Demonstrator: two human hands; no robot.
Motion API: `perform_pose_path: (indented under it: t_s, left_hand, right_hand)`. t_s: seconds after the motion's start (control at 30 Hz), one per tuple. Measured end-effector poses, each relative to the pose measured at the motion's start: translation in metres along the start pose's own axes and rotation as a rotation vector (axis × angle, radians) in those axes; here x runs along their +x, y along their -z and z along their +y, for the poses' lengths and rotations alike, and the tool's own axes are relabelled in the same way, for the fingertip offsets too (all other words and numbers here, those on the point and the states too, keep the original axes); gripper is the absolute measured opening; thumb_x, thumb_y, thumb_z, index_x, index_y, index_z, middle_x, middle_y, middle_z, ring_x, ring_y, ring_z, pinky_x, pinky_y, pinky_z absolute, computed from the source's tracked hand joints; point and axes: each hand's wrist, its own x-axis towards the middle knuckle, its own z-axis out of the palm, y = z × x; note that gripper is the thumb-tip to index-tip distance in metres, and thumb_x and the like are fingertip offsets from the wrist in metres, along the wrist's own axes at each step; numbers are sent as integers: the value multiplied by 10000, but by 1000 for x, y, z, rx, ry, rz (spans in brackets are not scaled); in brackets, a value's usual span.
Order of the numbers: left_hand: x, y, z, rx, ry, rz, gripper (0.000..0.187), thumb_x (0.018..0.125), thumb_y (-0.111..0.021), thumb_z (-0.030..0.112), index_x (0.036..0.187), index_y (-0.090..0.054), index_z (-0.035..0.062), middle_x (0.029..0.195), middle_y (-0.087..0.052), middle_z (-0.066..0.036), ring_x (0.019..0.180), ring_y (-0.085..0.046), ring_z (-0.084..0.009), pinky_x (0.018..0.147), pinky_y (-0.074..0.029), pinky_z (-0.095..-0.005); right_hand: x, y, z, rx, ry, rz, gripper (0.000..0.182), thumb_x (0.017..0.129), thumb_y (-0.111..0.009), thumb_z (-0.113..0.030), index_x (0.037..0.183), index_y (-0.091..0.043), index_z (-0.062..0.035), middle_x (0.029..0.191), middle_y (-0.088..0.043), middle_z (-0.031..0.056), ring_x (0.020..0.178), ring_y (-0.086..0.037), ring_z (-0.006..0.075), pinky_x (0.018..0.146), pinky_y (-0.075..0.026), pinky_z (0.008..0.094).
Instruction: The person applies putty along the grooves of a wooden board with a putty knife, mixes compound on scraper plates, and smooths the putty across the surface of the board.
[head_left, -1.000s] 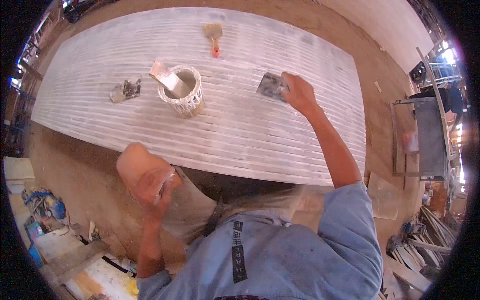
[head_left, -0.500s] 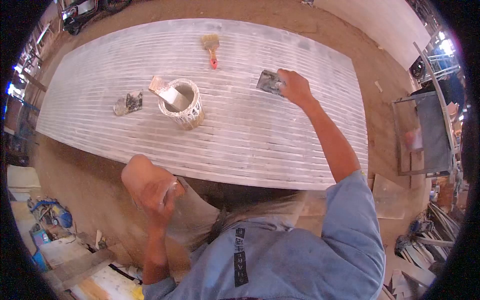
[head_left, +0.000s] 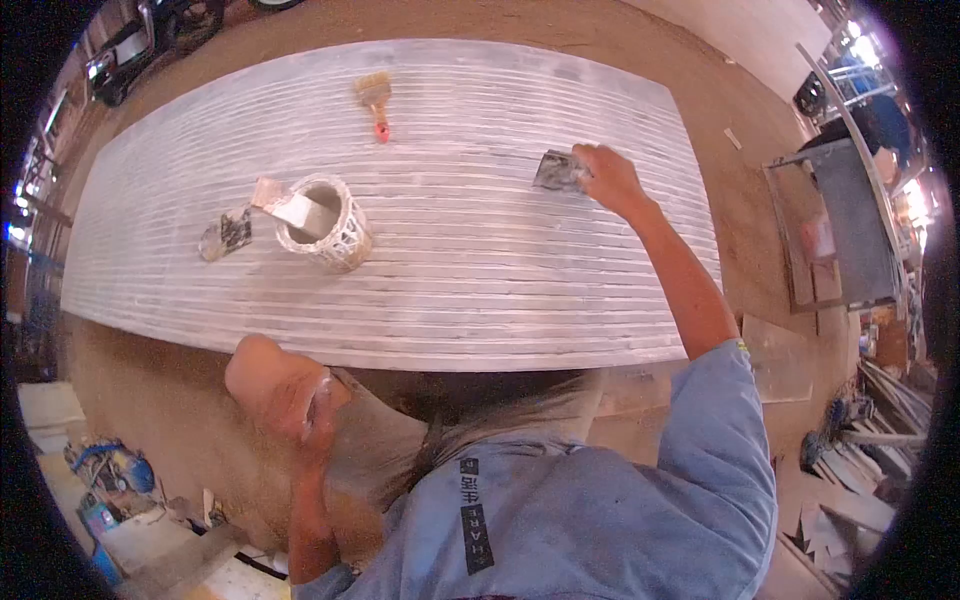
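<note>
1. Well, the smeared flat scraper point(head_left: 552, 171) sits against the ridged, white-streaked surface point(head_left: 480, 300), over on the worker's right and toward the far half.
2. The right hand point(head_left: 612, 180) has its grip closed on the scraper's right end, fingers bent and pinching it.
3. Well to the left of the scraper, a crusted, white-streaked bucket point(head_left: 352, 245) stands on the surface, a broad putty knife point(head_left: 303, 213) leaning in its mouth with the handle out over the rim.
4. Just left of the bucket, a dark-stained flat piece point(head_left: 237, 232) lies on the surface.
5. Farther off, a paintbrush point(head_left: 374, 94) lies with its bristles pointing away from the worker and a red handle end nearer.
6. The left hand point(head_left: 296, 412) is low, near the surface's near edge, beside a rounded tan form point(head_left: 260, 368) I can't identify; its fingers look curled, but I cannot tell whether that grip pinches anything.
7. Around us, brown floor point(head_left: 745, 190) and, off right, wood offcuts point(head_left: 868, 432).
</note>
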Motion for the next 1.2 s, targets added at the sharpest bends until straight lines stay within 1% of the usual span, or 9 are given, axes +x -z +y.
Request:
perform_pose_path:
  t_s: [0.2,0.37,0.43,0.57,0.63,0.8,0.97,1.07,1.2]
  left_hand:
    - [9,5,17,40,41,-59,108,839,-658,65,917,-691,-1,918,-690,-151,892,-651,-314,814,-498,-409]
    - [18,3,33,83,54,-110,116,851,-655,72,930,-691,-5,942,-688,-160,909,-645,-322,836,-491,-413]
    - [20,3,35,129,33,-130,117,859,-653,84,928,-692,-2,940,-684,-164,905,-641,-328,839,-486,-418]
    - [-8,-1,-12,160,31,-90,120,868,-636,87,919,-691,-7,911,-679,-166,883,-634,-338,824,-482,-423]
    - [21,2,41,173,24,-131,117,870,-634,79,920,-690,-11,904,-678,-166,874,-633,-336,816,-483,-424]
    - [25,1,52,178,-12,-171,109,863,-639,55,922,-690,-21,902,-677,-164,851,-634,-326,802,-489,-418]
    - [16,-4,38,114,114,-101,115,845,-650,23,935,-696,-30,907,-681,-160,843,-638,-312,801,-497,-401]
    - [-13,-6,-25,199,45,-105,112,844,-657,19,934,-699,-32,901,-682,-161,839,-637,-311,800,-498,-395]
    - [-7,-7,-8,165,70,-65,105,835,-662,15,922,-705,-24,883,-684,-156,839,-637,-308,804,-496,-401]
  right_hand:
    - [-50,48,100,-85,-159,179,426,795,-677,-239,1171,-601,-56,1085,-646,189,1036,-593,378,896,-472,459]
    - [-101,37,142,109,-223,2,408,769,-704,-204,1131,-630,-32,1142,-636,197,1055,-588,380,920,-463,447]
    - [-100,27,128,103,-252,-115,473,778,-736,-206,1195,-607,-26,1195,-617,201,1096,-578,364,957,-449,412]
    - [-85,8,110,-2,-199,89,491,764,-731,-248,1190,-591,-49,1160,-632,174,1094,-571,345,929,-462,439]
    - [-70,14,118,43,-176,194,485,763,-732,-240,1183,-594,-41,1150,-633,178,1087,-573,346,931,-461,440]
    - [-68,32,125,-10,-198,-11,506,767,-734,-228,1211,-585,-38,1172,-628,183,1099,-573,344,946,-457,430]
    - [-69,-7,159,6,-31,179,488,769,-725,-233,1206,-592,-62,1105,-636,185,1061,-581,357,912,-466,444]
    - [-72,16,161,4,-179,181,469,775,-721,-229,1195,-594,-65,1078,-638,182,1057,-578,359,895,-469,451]
    - [-79,32,136,51,-209,-22,464,779,-720,-235,1184,-591,-50,1056,-640,185,1042,-584,360,889,-469,451]
